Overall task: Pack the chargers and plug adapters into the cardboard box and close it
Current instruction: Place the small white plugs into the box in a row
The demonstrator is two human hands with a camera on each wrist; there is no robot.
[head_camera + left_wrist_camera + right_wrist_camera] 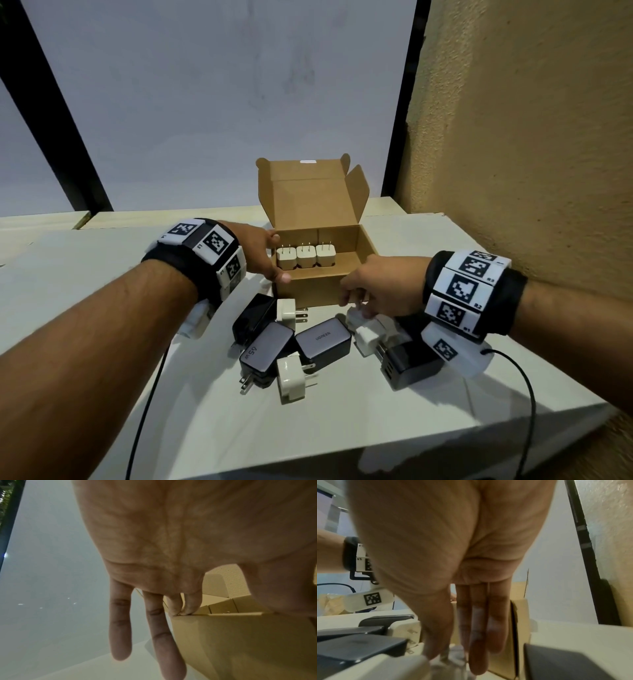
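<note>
The left hand (265,253) grips the open cardboard box's (318,289) left wall; three white plug adapters (306,256) stand inside. The right hand (376,291), fingers extended, reaches toward a white adapter (364,334) among chargers (323,342) just near the box.

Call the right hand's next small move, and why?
Probably pinch the white adapter under the right hand and lift it. Its fingers reach down onto it, grip unclear. The left hand steadies the box, with three adapters inside and free space.
</note>
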